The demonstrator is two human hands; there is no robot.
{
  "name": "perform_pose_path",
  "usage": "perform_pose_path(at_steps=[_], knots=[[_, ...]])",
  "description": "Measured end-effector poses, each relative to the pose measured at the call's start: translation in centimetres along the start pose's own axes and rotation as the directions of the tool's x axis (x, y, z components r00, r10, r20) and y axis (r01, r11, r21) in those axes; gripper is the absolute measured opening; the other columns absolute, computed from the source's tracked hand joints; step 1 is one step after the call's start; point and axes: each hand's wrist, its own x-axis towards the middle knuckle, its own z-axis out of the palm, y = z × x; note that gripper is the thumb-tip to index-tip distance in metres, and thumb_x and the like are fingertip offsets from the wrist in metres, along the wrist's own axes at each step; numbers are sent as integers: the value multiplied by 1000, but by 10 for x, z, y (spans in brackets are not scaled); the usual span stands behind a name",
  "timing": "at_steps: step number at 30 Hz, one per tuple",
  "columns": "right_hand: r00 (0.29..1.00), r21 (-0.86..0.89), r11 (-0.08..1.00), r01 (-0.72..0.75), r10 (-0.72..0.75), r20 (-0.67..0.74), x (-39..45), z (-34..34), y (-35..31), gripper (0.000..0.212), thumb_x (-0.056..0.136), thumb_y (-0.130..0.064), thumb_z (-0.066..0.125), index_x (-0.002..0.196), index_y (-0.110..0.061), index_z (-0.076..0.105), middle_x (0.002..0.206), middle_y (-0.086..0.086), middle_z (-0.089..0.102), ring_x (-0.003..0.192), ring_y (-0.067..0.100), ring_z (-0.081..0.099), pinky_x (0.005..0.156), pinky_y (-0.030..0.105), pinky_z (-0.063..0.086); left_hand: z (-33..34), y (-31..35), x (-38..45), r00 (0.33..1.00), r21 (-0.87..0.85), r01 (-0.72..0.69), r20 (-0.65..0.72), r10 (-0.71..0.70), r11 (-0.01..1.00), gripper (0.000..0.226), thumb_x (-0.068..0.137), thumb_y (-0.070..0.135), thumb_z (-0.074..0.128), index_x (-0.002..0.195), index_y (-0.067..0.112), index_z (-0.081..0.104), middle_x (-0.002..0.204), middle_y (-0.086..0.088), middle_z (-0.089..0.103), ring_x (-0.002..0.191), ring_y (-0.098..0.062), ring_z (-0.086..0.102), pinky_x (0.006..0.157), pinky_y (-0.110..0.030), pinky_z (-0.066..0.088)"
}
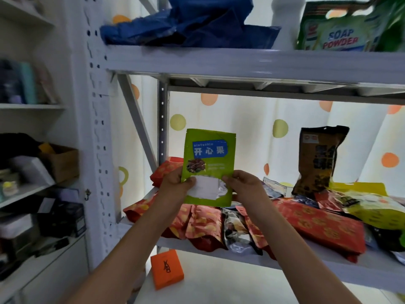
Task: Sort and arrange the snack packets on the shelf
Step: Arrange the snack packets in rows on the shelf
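Sorting step, mid-pick | green pistachio packet (209,165) held upright above middle shelf (317,261), left hand (175,183) and right hand (243,183) each pinching a lower edge | red packets (203,224) heaped below, apparently unsorted | next: choosing a clear standing spot, perhaps near dark bag (317,161).

White metal shelf (328,263), mid tier: red/orange snack packets (198,224) piled at left-front, long red packet (317,224) lying flat to the right, silver-black packet (235,232) betw. them, yellow packets (372,207) at right, dark brown bag (317,161) upright at back. Upper tier: blue cloth (197,25), soap powder bag (341,29). Lower tier: orange box (167,269).
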Motion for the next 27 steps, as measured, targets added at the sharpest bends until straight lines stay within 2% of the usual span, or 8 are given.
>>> perform_pose_path(at_steps=[6, 14, 16, 18, 20, 22, 24, 27], knots=[[999, -6, 1000, 11, -11, 38, 0, 8, -3, 9, 90, -6, 65, 85, -10, 70, 84, 15, 68, 76, 27, 61, 79, 55, 55, -13, 8, -9, 1000, -116, 29, 14, -28, 993, 32, 90, -2, 59, 96, 26, 74, 109, -11, 73, 101, -30, 69, 91, -47, 54], [995, 39, 999, -11, 7, 95, -2, 21, -6, 8, 93, -6, 61, 89, -8, 68, 86, 14, 70, 76, 26, 64, 74, 39, 54, -29, 8, -9, 985, -316, 169, 36, -166, 934, 45, 87, 19, 60, 131, 8, 57, 125, -17, 65, 115, -35, 62, 97, -53, 49], [995, 66, 998, -11, 4, 96, -2, 24, -7, 8, 93, -6, 61, 93, -8, 69, 89, 15, 73, 76, 27, 66, 75, 40, 55, -31, 11, -11, 986, -239, 155, -24, -166, 959, 36, 94, 16, 57, 130, 12, 57, 123, -13, 66, 108, -28, 65, 83, -40, 58], [995, 95, 995, -1, -8, 101, -5, 27, -9, 9, 94, -5, 60, 96, -6, 69, 89, 14, 74, 74, 26, 67, 70, 35, 56, -31, 14, -13, 987, 22, 46, -157, -42, 999, 28, 92, 12, 63, 119, 19, 58, 113, -1, 68, 98, -17, 65, 71, -27, 56], [994, 117, 993, 11, -23, 103, -8, 32, -14, 10, 94, -4, 59, 97, -5, 68, 88, 14, 73, 69, 24, 67, 61, 30, 55, -32, 15, -17, 950, 362, -83, -254, 184, 928, 37, 86, 10, 71, 115, 23, 52, 108, 9, 58, 97, -11, 59, 76, -24, 52], [994, 150, 989, 19, -35, 105, -11, 37, -18, 10, 94, -2, 58, 97, -4, 67, 85, 15, 71, 65, 22, 65, 56, 27, 54, -32, 17, -21, 905, 560, -183, -224, 361, 808, 39, 82, 11, 74, 114, 22, 54, 105, 8, 52, 92, -7, 54, 76, -17, 47], [992, 146, 988, 48, -64, 107, -12, 42, -21, 11, 94, -2, 57, 99, 3, 65, 85, 17, 67, 70, 25, 62, 62, 30, 52, -29, 20, -22, 919, 560, -235, -137, 368, 794, 32, 84, 12, 73, 109, 23, 58, 97, 6, 54, 83, -6, 53, 66, -7, 43], [983, 148, 984, 96, -118, 144, -14, 53, -24, 12, 95, -6, 57, 91, 0, 66, 86, 16, 65, 80, 26, 59, 72, 33, 46, -21, 26, -24, 966, 372, -220, -47, 255, 902, 22, 90, 15, 66, 110, 23, 59, 99, -4, 62, 89, -14, 62, 66, -8, 48]])
